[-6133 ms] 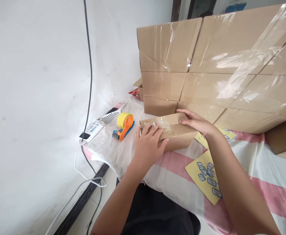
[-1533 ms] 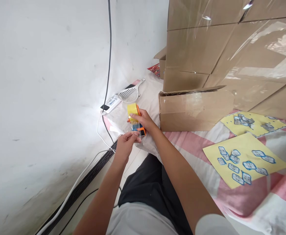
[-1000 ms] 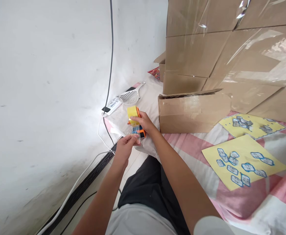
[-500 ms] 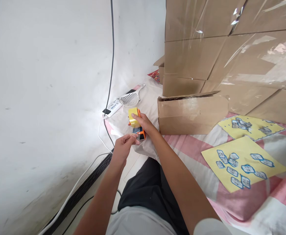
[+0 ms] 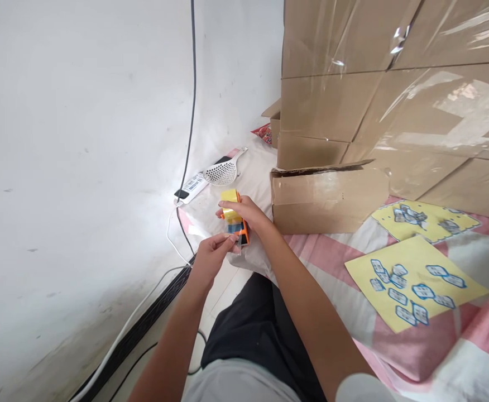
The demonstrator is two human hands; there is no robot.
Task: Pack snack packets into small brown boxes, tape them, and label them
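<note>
Since six seconds ago both of my hands have left the small brown cardboard box [image 5: 328, 195] and gone to the orange tape dispenser with the yellow roll [image 5: 234, 218]; over the last half second they have hardly shifted.

Going left to right, a black cable [image 5: 192, 95] runs down the white wall [image 5: 81, 139] to a white power strip [image 5: 190, 187] lying on the bed. Just beside it lies a white perforated scoop [image 5: 221, 172].

My left hand [image 5: 211, 259] sits below the dispenser, thumb and forefinger pinched together on the loose end of the clear tape [image 5: 235, 240]. My right hand [image 5: 247, 212] is closed around the dispenser's body and holds it slightly above the edge of the bed. The two hands are nearly touching.

Right of the dispenser, the small box rests on the pink-and-white striped bedsheet [image 5: 332, 262], its top flap raised a little. Behind it stands a stack of large brown cardboard cartons wrapped in clear tape [image 5: 395, 95]. A red snack packet [image 5: 264, 133] shows at the stack's left foot.

Further right, two yellow sheets lie on the bedsheet: the nearer yellow sheet with blue-edged stickers [image 5: 414, 282] and the farther yellow sheet [image 5: 424, 216], the two lying close together.
</note>
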